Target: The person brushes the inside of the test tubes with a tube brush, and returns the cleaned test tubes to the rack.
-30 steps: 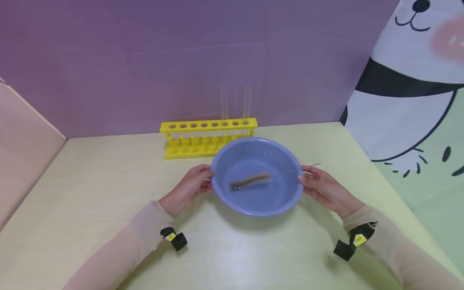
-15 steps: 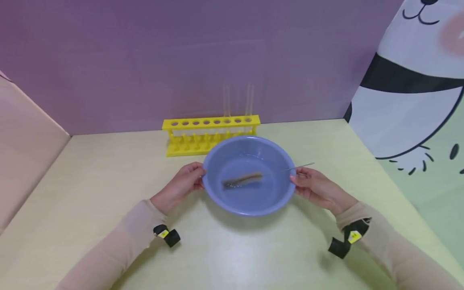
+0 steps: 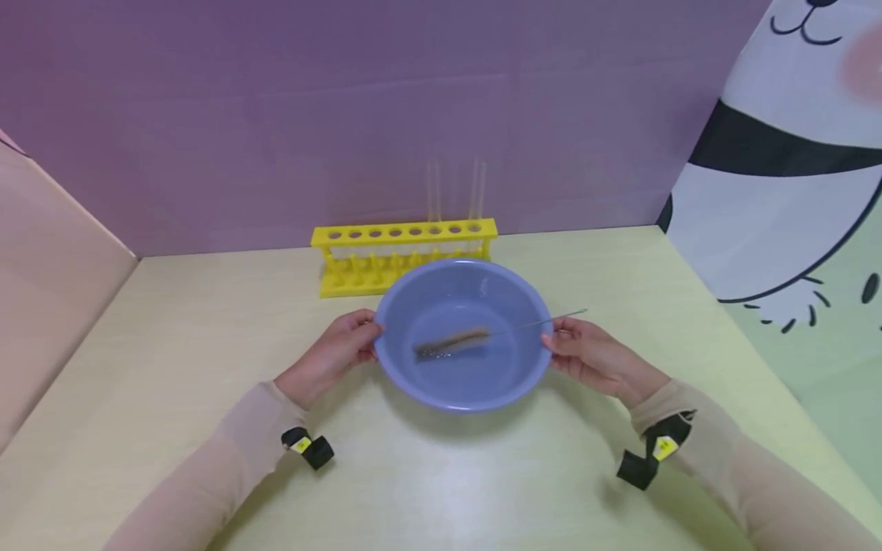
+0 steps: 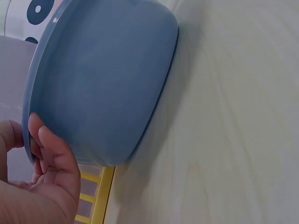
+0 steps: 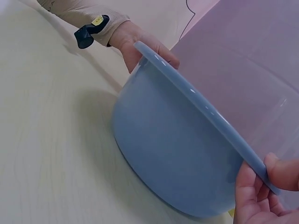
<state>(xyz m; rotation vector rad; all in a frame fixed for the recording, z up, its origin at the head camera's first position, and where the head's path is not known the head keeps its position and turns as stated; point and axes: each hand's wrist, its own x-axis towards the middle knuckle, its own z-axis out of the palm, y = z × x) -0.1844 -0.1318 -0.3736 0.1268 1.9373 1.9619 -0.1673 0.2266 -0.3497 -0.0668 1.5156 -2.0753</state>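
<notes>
A blue plastic basin (image 3: 463, 394) stands in the middle of the head view, close over the table. Water glints inside it, around a test tube brush (image 3: 451, 344) with brown bristles. The brush's thin wire handle leans over the right rim. My left hand (image 3: 338, 348) grips the basin's left rim, thumb on top and fingers curled beneath, as the left wrist view shows. On the opposite side, the right hand (image 3: 596, 356) pinches the rim beside the wire. Its thumb (image 5: 282, 172) lies over the edge in the right wrist view.
Behind the basin is a yellow test tube rack (image 3: 403, 233), partly covered by the basin. Two clear test tubes (image 3: 478, 191) stand upright at its right end. A purple backdrop (image 3: 276, 138) rises along the pale table's (image 3: 207, 321) back edge.
Both hands and the basin have shifted left in the head view, with the brush inside. The rack has slid slightly right in the picture as the head view shifted. Both grips stay the same.
</notes>
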